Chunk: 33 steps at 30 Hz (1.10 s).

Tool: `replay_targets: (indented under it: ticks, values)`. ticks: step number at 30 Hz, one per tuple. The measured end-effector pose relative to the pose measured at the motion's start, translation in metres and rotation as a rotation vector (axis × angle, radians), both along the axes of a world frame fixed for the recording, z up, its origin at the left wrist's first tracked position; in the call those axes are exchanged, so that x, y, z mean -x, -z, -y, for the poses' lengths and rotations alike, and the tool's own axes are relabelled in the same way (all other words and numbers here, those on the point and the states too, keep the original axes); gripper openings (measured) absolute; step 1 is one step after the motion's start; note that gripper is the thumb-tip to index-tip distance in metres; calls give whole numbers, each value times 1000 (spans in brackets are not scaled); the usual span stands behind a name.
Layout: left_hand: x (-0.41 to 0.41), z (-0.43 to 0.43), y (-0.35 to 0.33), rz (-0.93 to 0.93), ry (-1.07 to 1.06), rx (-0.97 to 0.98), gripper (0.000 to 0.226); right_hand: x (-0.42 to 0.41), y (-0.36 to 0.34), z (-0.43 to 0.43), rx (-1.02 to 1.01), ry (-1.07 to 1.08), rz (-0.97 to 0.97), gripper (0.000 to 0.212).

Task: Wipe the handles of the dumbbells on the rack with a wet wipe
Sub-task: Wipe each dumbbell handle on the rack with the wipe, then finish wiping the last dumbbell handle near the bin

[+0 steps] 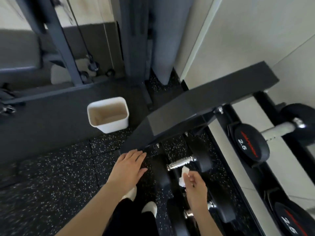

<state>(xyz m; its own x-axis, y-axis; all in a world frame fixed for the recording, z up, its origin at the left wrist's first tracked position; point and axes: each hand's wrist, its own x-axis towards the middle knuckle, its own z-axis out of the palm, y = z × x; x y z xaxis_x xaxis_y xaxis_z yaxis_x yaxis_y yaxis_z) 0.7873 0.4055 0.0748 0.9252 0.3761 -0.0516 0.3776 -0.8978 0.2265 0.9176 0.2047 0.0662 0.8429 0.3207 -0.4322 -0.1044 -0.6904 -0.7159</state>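
Note:
I look down on a black dumbbell rack (213,86) by the wall. On its lower tier lies a dumbbell with a chrome knurled handle (180,162) between black heads. My right hand (196,186) pinches a crumpled white wet wipe (183,176) just below that handle, apart from it. My left hand (130,169) is flat with fingers spread, close to the rack's lower left end. Upper tier at right holds two black dumbbells marked 2.5 (250,143), (291,220); the first has a pale handle (277,130). Another chrome handle end (188,214) shows under my right forearm.
A white bin (109,114) with a beige liner stands on the speckled black rubber floor (59,184) left of the rack. A dark cable machine frame (66,48) and bench fill the upper left. My feet in white socks (150,207) show below my arms.

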Motion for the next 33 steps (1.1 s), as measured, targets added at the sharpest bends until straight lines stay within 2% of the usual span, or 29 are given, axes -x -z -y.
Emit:
replay_targets:
  ticks: [2,7,14,19,25,31,33]
  values:
    - [12,-17,-31,-7,-43,-29,54,2,-23,-8,-8,-23,-20,19]
    - [37,-62,-93,-60,-216,-60,45,8,-67,-38,-4,-115,-63,11]
    - [58,-123,-140,-58,-386,7,38,27,-115,-112,-52,-164,-90,19]
    - [65,-187,-147,-54,-377,80,46,46,-130,-185,-85,-107,-117,7]
    - [79,-285,-150,-83,-292,120,45,79,-128,-291,-29,41,-129,8]
    - [96,-362,-152,-89,-296,152,50,80,-131,-401,-25,22,-47,7]
    - [101,-378,-153,-80,-300,163,51,75,-129,-431,-19,27,-80,10]
